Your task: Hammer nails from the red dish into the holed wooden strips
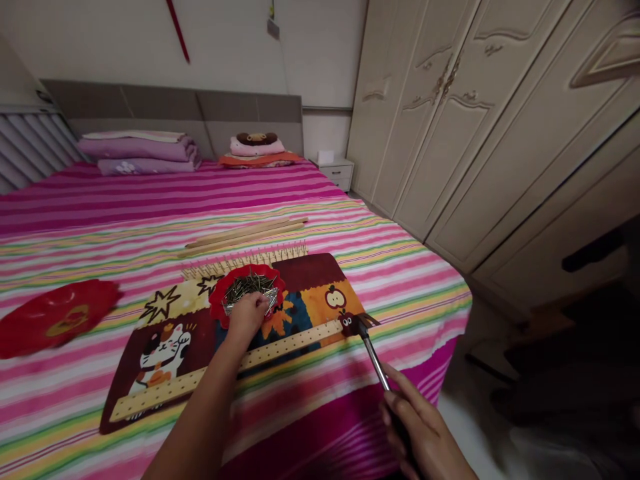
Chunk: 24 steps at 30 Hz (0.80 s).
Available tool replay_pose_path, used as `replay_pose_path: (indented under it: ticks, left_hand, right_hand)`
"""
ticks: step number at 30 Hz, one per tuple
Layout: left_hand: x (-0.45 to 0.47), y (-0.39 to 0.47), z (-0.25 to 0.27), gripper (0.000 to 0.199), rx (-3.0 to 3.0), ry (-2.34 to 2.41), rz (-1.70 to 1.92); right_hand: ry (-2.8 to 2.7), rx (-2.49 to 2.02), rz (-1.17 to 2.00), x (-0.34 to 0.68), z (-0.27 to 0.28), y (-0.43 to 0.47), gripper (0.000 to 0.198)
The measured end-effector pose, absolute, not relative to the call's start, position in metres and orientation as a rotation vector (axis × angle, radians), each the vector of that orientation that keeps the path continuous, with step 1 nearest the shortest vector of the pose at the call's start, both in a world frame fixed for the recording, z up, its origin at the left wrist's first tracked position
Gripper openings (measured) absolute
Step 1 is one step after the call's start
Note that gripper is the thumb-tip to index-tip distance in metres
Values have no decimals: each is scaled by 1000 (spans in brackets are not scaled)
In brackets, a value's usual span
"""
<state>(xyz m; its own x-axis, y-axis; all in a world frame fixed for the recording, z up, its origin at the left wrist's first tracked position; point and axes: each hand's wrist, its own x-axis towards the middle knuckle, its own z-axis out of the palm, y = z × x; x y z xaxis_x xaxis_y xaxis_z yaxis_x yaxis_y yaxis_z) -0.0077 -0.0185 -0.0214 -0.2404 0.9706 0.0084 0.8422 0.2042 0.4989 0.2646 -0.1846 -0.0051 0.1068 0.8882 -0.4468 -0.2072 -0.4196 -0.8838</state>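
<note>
My left hand reaches into a red scalloped dish of loose nails. Its fingers are drawn together at the nails; whatever lies between them is hidden. With my right hand I grip a hammer by its handle, the head resting or hovering near the mat's right edge. A pale wooden strip dotted with small holes lies across the patterned mat, passing beneath my left forearm. Behind the dish, another wooden strip bears rows of upright nails.
Plain wooden strips lie farther back on the striped bed. A red tray sits at the left. Folded bedding and a pillow stack rest by the headboard. A wardrobe stands along the right side.
</note>
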Motion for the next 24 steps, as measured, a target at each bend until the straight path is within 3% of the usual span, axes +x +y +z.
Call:
replay_pose_path:
  ticks: [3, 7, 15, 24]
  left_hand:
    - [-11, -23, -21, 15, 1312, 1913, 993]
    - [-8, -31, -14, 37, 984, 1593, 1291]
    - [15, -53, -3, 37, 953, 1375, 1126]
    - [63, -57, -30, 30, 983, 1359, 1052]
  right_hand:
    - [-713, -1438, 1503, 265, -7, -184, 57]
    - [-696, -1440, 1487, 265, -10, -185, 61]
    - [-706, -1424, 1508, 268, -11, -187, 57]
    - [-720, -1380, 1570, 270, -5, -188, 54]
